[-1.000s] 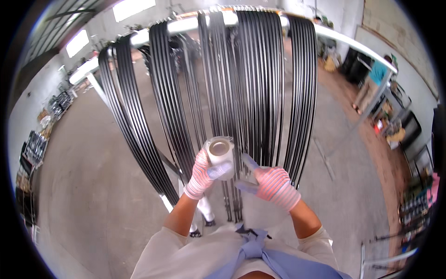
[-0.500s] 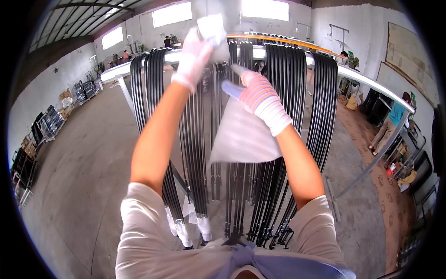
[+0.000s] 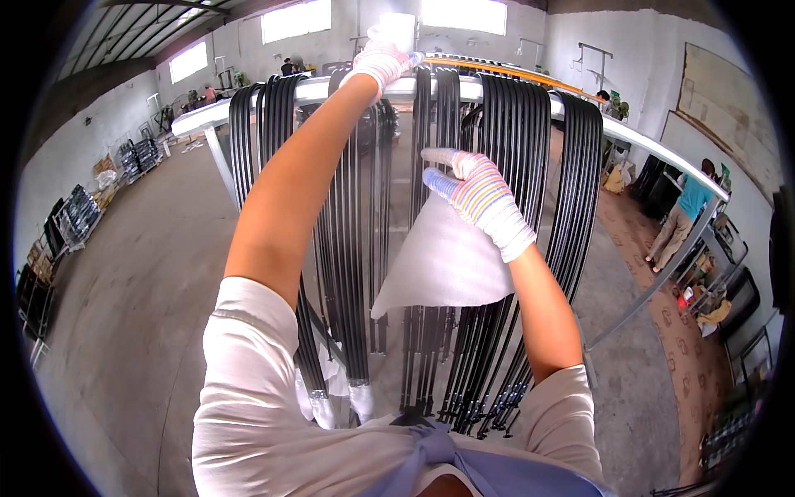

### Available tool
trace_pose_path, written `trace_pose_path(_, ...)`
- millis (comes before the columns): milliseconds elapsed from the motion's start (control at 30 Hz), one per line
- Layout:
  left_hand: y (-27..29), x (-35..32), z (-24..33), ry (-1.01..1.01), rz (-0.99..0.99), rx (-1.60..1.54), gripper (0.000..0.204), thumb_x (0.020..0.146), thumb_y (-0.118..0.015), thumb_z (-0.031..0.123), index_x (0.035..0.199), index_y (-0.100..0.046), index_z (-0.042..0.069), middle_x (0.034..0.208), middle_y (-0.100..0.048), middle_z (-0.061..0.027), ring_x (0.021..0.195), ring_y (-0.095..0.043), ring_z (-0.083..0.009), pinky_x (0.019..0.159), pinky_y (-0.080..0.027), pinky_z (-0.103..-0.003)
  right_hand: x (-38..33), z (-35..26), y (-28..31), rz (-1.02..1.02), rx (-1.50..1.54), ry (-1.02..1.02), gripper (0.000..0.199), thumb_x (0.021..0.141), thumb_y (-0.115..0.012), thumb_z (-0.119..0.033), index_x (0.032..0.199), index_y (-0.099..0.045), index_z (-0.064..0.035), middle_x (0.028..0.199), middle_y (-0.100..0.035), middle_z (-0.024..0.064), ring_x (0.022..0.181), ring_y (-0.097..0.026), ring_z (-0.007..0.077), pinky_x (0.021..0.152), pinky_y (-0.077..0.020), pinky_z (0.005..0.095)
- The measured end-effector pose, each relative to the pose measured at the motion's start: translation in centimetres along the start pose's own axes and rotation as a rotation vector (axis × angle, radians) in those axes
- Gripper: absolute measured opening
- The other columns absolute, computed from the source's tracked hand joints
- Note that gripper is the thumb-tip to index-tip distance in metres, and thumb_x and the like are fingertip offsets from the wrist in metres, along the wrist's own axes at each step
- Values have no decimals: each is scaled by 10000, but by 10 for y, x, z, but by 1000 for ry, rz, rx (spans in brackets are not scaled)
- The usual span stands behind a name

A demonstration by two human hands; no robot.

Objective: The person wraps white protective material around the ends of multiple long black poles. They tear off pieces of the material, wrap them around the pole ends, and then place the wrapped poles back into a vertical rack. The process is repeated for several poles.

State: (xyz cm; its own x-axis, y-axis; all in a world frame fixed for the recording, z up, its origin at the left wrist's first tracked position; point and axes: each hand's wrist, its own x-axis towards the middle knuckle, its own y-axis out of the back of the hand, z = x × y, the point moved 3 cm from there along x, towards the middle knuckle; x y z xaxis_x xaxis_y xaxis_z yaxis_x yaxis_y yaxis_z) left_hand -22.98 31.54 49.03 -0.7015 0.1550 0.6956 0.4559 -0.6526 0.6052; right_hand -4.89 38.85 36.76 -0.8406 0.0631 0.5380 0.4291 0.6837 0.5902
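Head: white sheet [image 3: 447, 261], corner down-left

Left hand [image 3: 383, 63] grips white roll [image 3: 400, 31] — right hand [image 3: 484, 200], white sheet [image 3: 447, 267].

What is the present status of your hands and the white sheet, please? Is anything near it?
Left hand raised, holding roll. Right hand holding sheet, lower edge hanging. Black strips close behind sheet.

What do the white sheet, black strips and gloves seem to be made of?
White sheet: probably thin foam or plastic, judging by its soft, matte surface. Black strips: perhaps rubber or plastic; they bend over the rail with glossy streaks. Gloves: likely knitted fabric, matte, striped, with snug cuffs.
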Motion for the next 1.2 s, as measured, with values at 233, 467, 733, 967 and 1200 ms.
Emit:
trace_pose_path(233,5,-5,-3,52,-84,-124,1056,536,-654,571,1230,-171,-61,1103,-461,-238,1024,-472,-325,891,-355,-372,-5,2,-1,12,-40,23,299,764,-557,-190,1025,-547,-46,768,-594,129,531,-475,155,569,-430,273)
trace_pose_path(467,9,-6,0,86,-60,-46,989,554,-614,604,1218,-266,-41,1153,-446,-183,1022,-482,-287,864,-380,-377,-7,-1,0,-7,10,3,304,758,-562,-198,1012,-550,-33,763,-596,134,579,-494,150,606,-429,250)
trace_pose_path(733,2,1,4,45,-127,-63,787,600,-598,575,1096,-456,-19,1047,-529,-172,929,-543,-282,809,-414,-366,-18,9,6,44,46,81,304,757,-570,-205,1010,-554,-38,672,-574,103,472,-429,111,515,-418,252)
trace_pose_path(967,-22,31,-15,8,70,62,870,594,-578,607,1114,-413,-71,1026,-529,-200,899,-559,-271,784,-432,-356,-24,16,8,85,20,148,285,764,-559,-218,991,-564,-46,593,-533,79,444,-420,126,478,-403,254)
trace_pose_path(1200,-11,13,-10,47,-109,112,867,586,-595,590,1143,-388,-41,1011,-543,-174,856,-570,-271,775,-435,-347,-28,12,9,34,20,63,266,768,-554,-199,992,-568,-56,611,-545,86,472,-429,112,496,-407,251)
